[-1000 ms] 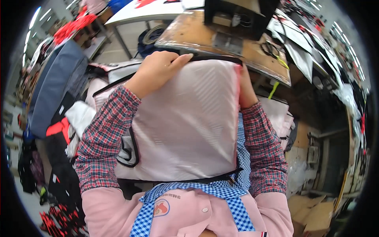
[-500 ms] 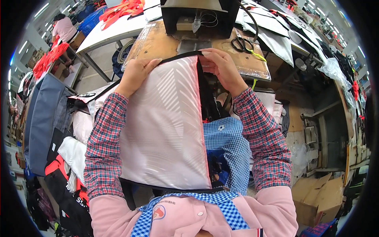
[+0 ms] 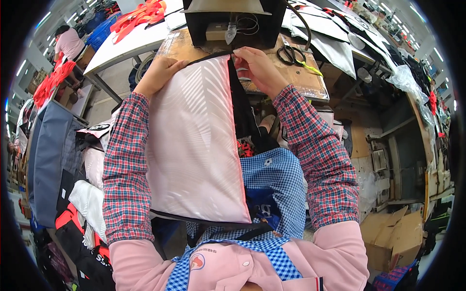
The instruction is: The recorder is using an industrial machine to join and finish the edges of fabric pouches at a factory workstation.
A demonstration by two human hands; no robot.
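Observation:
A pale pink fabric panel (image 3: 191,140), with a leafy sheen pattern, black binding and a pink right edge, hangs between my arms over my blue checked apron (image 3: 276,189). My left hand (image 3: 160,75) is closed on its upper left edge, fingertips at the binding. My right hand (image 3: 252,68) pinches the top right corner at the front of a worn wooden board (image 3: 296,82). Beyond the corner stands a black machine housing (image 3: 204,34) with a small box and wire inside. Black scissors (image 3: 286,57) with a yellow-green strap lie right of it.
White tables (image 3: 104,56) hold red straps (image 3: 136,22) and white-black pieces. A grey-blue fabric roll (image 3: 46,165) and piled fabrics are at my left. A co-worker (image 3: 68,43) sits at far left. A cardboard box (image 3: 393,235) lies at lower right.
The panel and both hands have moved left and toward the wooden board. My right hand has come out from behind the panel onto its corner, and the view has shifted.

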